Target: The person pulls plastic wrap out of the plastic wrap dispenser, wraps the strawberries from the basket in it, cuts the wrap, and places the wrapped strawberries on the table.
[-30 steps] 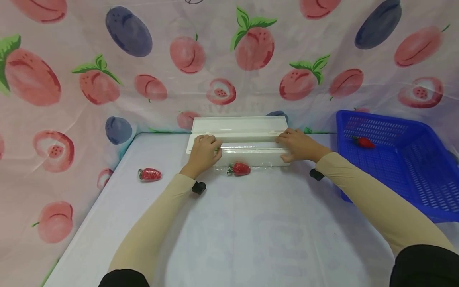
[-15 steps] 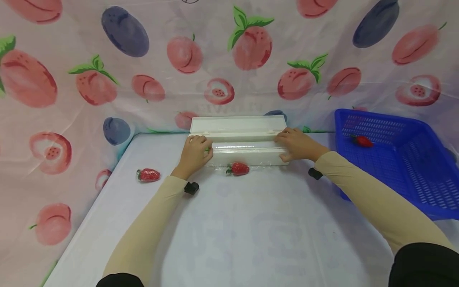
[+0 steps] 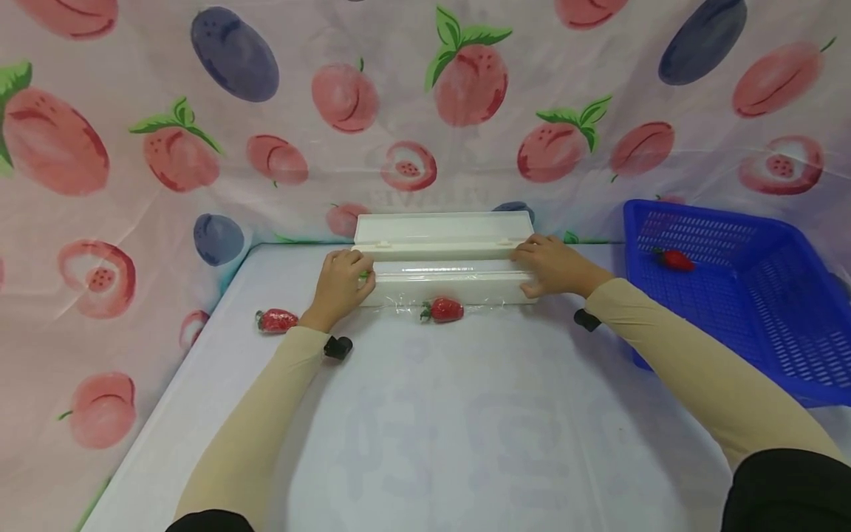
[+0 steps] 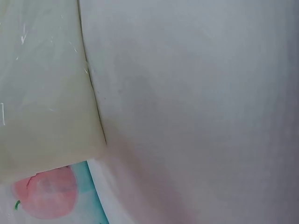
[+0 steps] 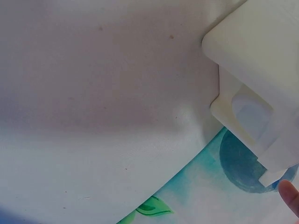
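Left arm point(image 3: 247, 421) and right arm point(image 3: 701, 373) reach forward over the tabletop point(image 3: 459, 414), converging toward its far edge. Left hand point(image 3: 337, 288): back up, fingers bent in a pinch, closer to the far left corner. Right hand point(image 3: 555, 267): angled inward, gripping, thumb nearest the near edge. Right wrist view shows one fingertip point(image 5: 289, 198).

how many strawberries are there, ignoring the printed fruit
3 strawberries: one in front of the white film dispenser, another on the table beside the left sleeve, a third in the blue basket, whose cropped side could hide more.
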### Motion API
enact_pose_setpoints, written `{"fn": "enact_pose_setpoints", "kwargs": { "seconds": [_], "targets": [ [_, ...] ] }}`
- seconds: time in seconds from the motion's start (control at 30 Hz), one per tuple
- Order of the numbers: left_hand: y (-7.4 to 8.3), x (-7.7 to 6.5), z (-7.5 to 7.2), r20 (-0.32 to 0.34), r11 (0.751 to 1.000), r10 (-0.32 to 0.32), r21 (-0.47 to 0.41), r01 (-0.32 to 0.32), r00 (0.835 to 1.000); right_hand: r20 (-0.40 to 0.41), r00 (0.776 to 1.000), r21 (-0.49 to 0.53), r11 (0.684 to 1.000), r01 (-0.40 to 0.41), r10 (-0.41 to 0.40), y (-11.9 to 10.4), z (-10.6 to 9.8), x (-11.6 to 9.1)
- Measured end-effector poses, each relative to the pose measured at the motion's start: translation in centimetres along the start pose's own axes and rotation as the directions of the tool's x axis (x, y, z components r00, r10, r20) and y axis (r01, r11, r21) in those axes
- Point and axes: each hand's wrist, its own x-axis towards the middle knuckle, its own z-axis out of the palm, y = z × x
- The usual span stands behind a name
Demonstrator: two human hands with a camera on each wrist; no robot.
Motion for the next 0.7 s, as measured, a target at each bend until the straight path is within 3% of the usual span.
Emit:
{"fn": "enact_pose_setpoints", "kwargs": {
  "seconds": [0.4, 0.7],
  "targets": [
    [-0.7, -0.5, -0.4, 0.001, 1.000, -0.022, 0.011, 0.022, 1.000, 0.001, 1.000, 0.006, 1.000, -0.011, 0.011, -0.3, -0.3, 0.0],
    [-1.2, -1.1, -0.9, -0.022, 0.999, -0.035, -0.032, 0.035, 0.999, 0.005, 1.000, 0.005, 1.000, -0.007, 0.007, -0.2, -0.3, -0.1]
  ]
}}
